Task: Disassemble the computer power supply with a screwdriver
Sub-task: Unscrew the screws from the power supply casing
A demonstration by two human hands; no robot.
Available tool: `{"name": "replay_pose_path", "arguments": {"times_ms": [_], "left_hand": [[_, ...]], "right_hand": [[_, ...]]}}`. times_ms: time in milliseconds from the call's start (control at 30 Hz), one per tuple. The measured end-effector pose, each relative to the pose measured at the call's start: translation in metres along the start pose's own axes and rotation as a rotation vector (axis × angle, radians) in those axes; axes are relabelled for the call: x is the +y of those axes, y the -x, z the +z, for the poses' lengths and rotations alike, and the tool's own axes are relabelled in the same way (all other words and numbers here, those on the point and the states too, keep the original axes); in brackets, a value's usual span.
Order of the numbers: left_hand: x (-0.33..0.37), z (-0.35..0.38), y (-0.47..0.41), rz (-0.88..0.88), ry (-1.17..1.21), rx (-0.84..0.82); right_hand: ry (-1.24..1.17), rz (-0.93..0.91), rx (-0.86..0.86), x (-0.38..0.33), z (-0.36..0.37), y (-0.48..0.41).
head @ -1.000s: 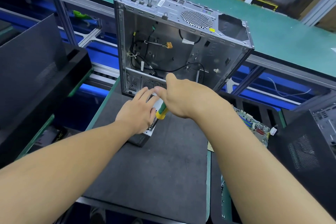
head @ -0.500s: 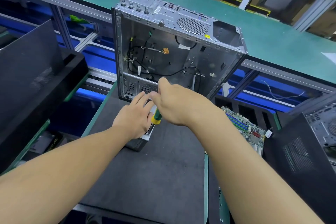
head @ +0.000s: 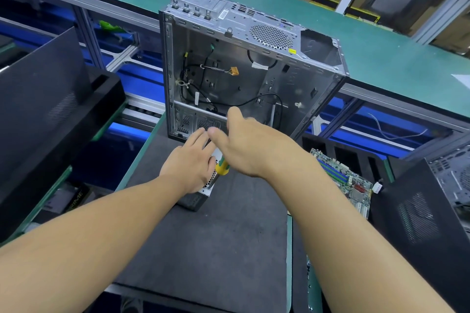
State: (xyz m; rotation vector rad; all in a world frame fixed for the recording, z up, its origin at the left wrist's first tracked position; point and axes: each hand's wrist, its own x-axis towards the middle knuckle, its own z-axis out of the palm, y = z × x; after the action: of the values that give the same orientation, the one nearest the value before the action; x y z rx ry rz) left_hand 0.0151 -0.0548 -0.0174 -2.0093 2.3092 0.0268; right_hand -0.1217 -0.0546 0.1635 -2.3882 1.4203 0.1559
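Note:
A small power supply (head: 201,197), with a perforated silver face and a dark side, lies on the black mat (head: 216,249) just in front of an open metal computer case (head: 244,76). My left hand (head: 189,164) lies flat on top of the power supply, fingers stretched forward. Over its right edge, my right hand (head: 248,145) grips a screwdriver with a yellow and green handle (head: 222,166). The handle's end pokes out under the palm. The tip and any screw are hidden by my hands.
The case stands upright with loose black cables and an orange connector inside. A green motherboard (head: 343,180) leans at the right beside a black case panel (head: 419,213). Black panels and a tray (head: 50,114) sit at the left. A green conveyor (head: 381,53) runs behind.
Both hands stay on the power supply. My right hand has shifted a little around the screwdriver handle. The camera view has tilted slightly.

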Motion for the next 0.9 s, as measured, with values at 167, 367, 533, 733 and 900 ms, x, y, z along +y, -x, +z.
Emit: {"name": "replay_pose_path", "arguments": {"times_ms": [167, 367, 533, 733, 900], "left_hand": [[0.002, -0.002, 0.000, -0.083, 0.062, 0.049], [0.001, -0.003, 0.001, -0.068, 0.091, 0.043], [0.002, -0.005, 0.002, -0.090, 0.074, 0.021], [0.001, -0.007, 0.001, -0.074, 0.104, 0.037], [0.000, -0.001, -0.001, -0.064, 0.130, 0.035]], "right_hand": [[0.031, -0.099, -0.053, 0.003, -0.003, -0.004], [-0.064, -0.105, -0.168, 0.003, -0.007, -0.002], [0.063, 0.010, -0.023, 0.000, -0.002, -0.006], [0.030, -0.165, -0.124, 0.003, -0.009, -0.006], [-0.017, -0.110, -0.138, 0.002, -0.009, -0.005]]}}
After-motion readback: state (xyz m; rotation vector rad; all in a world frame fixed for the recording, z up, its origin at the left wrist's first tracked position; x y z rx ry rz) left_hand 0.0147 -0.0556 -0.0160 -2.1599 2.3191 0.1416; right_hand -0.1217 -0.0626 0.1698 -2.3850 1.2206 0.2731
